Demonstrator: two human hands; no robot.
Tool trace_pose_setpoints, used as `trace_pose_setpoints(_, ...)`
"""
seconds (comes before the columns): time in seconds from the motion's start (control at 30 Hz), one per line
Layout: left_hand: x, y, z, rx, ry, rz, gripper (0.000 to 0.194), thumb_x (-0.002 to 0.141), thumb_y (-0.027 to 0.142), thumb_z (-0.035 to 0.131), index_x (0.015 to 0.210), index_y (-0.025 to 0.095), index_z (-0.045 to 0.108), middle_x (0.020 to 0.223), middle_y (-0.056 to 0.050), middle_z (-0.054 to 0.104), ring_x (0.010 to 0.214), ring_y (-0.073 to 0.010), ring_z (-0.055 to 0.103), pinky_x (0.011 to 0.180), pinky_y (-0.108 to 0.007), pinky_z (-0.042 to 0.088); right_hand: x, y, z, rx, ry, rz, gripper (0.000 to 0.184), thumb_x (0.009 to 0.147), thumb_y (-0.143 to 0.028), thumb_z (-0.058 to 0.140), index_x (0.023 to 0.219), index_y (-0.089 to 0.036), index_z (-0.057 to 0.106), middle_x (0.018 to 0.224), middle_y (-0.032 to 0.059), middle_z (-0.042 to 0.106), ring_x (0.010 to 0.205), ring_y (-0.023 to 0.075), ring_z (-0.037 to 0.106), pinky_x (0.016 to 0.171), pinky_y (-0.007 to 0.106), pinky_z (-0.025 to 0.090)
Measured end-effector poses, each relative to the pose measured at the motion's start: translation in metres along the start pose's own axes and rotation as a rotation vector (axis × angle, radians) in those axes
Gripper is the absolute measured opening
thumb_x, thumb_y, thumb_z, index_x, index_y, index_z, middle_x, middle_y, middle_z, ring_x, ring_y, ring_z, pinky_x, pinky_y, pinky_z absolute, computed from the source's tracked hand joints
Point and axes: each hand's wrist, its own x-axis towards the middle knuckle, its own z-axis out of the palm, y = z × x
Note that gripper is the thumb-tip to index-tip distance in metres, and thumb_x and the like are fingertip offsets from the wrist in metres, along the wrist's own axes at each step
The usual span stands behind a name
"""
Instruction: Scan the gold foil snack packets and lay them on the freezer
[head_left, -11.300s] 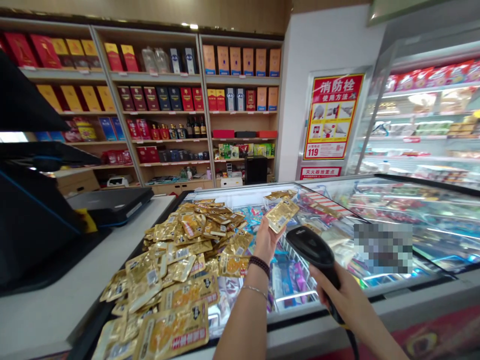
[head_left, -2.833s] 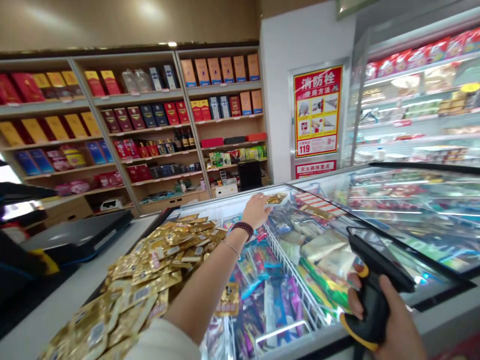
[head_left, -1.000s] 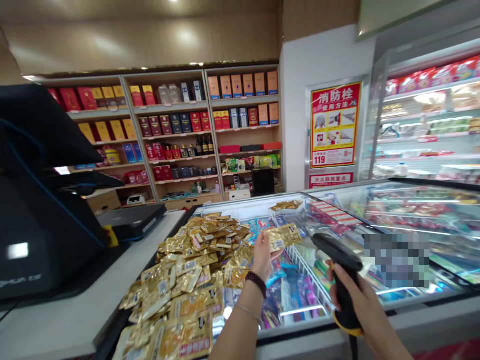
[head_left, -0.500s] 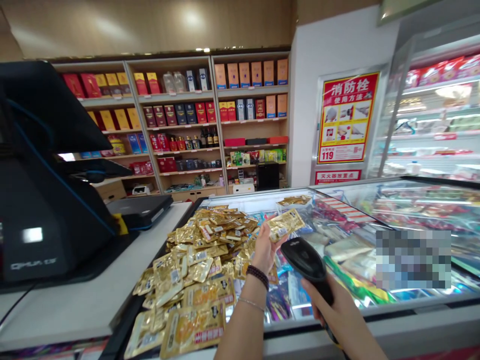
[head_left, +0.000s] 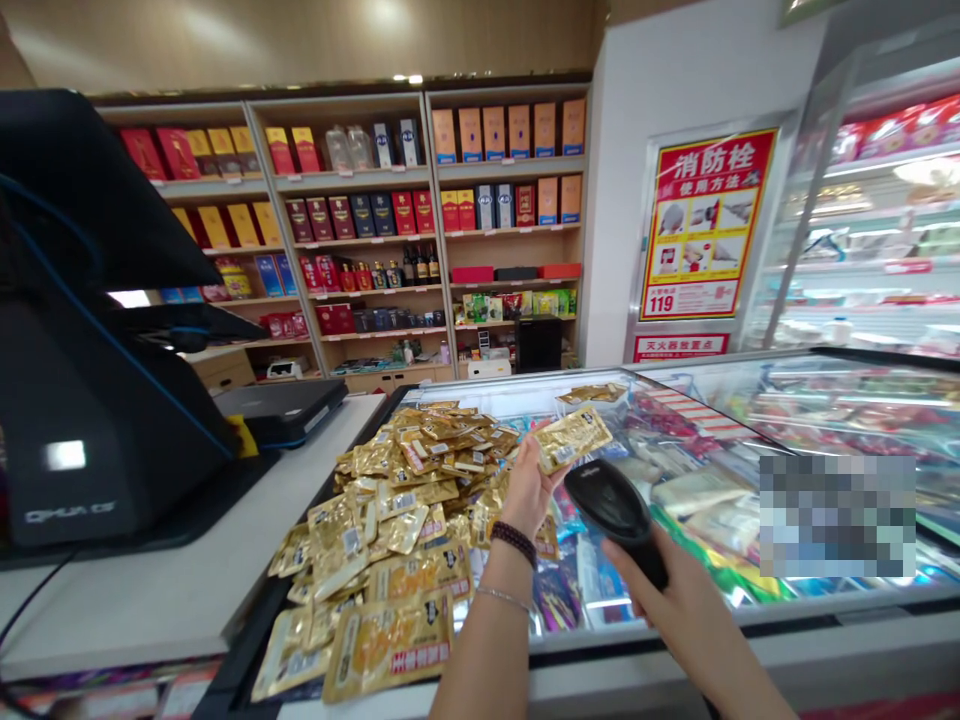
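My left hand (head_left: pixel 527 492) pinches a flat, shiny gold foil packet (head_left: pixel 574 440) by its near end above a glass-topped freezer (head_left: pixel 840 650), while the fingers of my right hand (head_left: pixel 671 585) wrap around the grip of a black handheld scanner (head_left: pixel 611 505) just beside it. A heap of similar gold packets (head_left: pixel 416 485) lies to the left. The step in hand looks like presenting the packet for scanning, and the next move calls for a flat, steady label squarely facing the scanner's nose.
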Motion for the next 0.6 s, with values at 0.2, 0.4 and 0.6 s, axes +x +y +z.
trace_pose_setpoints(0.2, 0.0035, 0.0050, -0.0050, -0.008, 0.015, -0.017, 0.045, 0.116, 0.043, 0.064, 0.158, 0.027, 0.071, 0.138, -0.013, 0.084, 0.124, -0.0286, 0.084, 0.115, -0.050, 0.068, 0.0016, -0.0003, -0.0045, -0.054, -0.021, -0.005, 0.038, 0.087, -0.068, 0.072, 0.084, -0.030, 0.068, 0.051, -0.0039, 0.057, 0.046, 0.0233, 0.056, 0.054, 0.036, 0.043)
trace_pose_setpoints(0.4, 0.0032, 0.0065, -0.0082, 0.011, -0.009, -0.021, 0.048, 0.114, 0.046, 0.069, 0.157, 0.026, 0.071, 0.142, -0.015, 0.083, 0.129, -0.0318, 0.082, 0.116, -0.054, 0.067, -0.0002, 0.0071, -0.0037, -0.070, 0.006, -0.017, 0.039, 0.085, -0.070, 0.073, 0.081, -0.031, 0.068, 0.051, -0.0024, 0.057, 0.054, 0.0271, 0.063, 0.055, 0.037, 0.042)
trace_pose_setpoints(0.6, 0.0019, 0.0074, -0.0086, 0.020, -0.005, -0.012, 0.043, 0.116, 0.041, 0.064, 0.155, 0.025, 0.072, 0.139, -0.014, 0.083, 0.129, -0.0292, 0.081, 0.118, -0.052, 0.065, -0.0013, 0.0029, -0.0055, -0.066, -0.012, -0.003, 0.038, 0.086, -0.068, 0.072, 0.080, -0.031, 0.066, 0.050, -0.0035, 0.058, 0.046, 0.0243, 0.057, 0.058, 0.038, 0.044)
